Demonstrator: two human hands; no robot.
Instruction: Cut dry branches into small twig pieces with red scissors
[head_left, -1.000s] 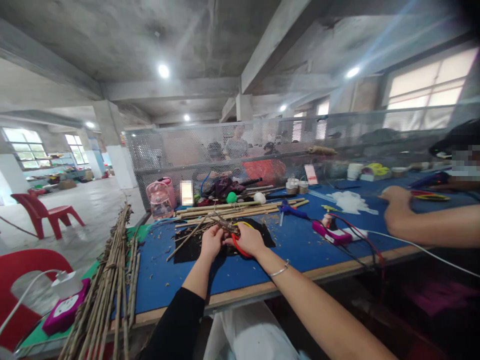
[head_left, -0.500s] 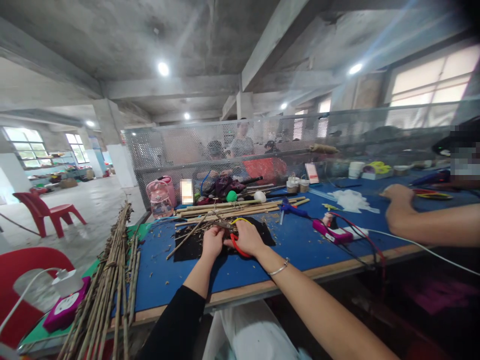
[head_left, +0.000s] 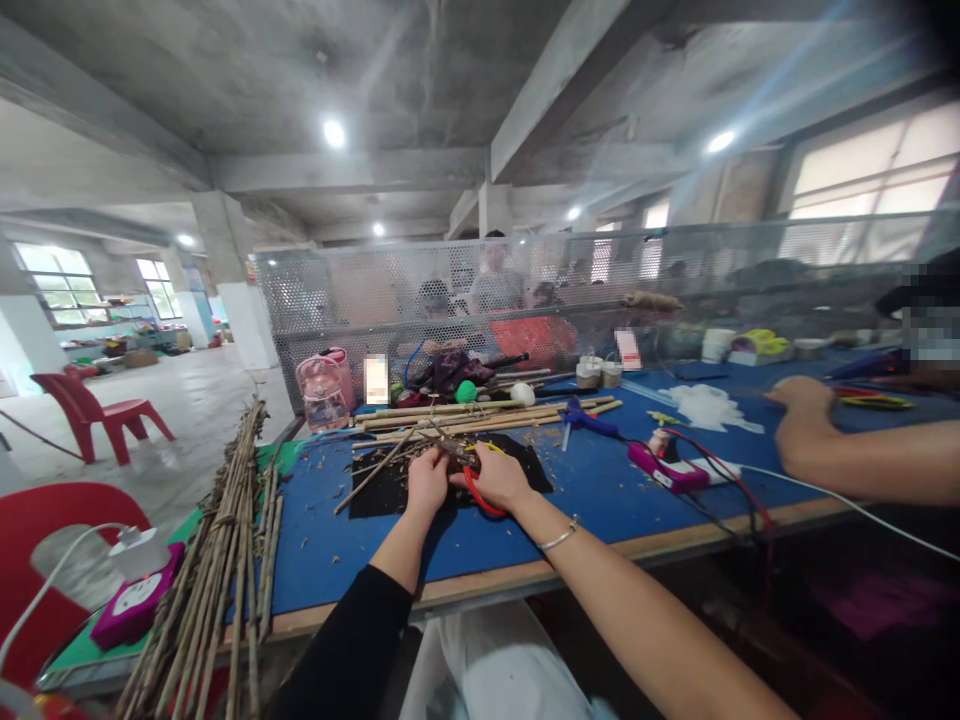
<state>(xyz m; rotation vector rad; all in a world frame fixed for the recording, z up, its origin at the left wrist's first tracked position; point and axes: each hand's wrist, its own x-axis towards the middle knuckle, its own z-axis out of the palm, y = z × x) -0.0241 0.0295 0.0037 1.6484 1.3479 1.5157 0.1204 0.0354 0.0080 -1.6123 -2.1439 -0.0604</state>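
My left hand (head_left: 425, 480) is closed around a thin brown twig (head_left: 375, 478) over a black mat (head_left: 382, 490) on the blue table (head_left: 337, 560). My right hand (head_left: 496, 476) grips red-handled shears (head_left: 475, 492), whose blades meet the twig just past my left fingers. Loose twig bits lie on the mat around both hands.
A bundle of long sticks (head_left: 217, 570) hangs off the table's left edge beside a pink power strip (head_left: 133, 608). Pale rods (head_left: 465, 418), a pink bottle (head_left: 322, 392), a blue glue gun (head_left: 585, 420) and a magenta power strip (head_left: 661, 468) lie beyond. A co-worker's arm (head_left: 855, 455) rests at right.
Both hands stay on the twig and shears with only slight shifts. The view has drifted a little to the left and down.
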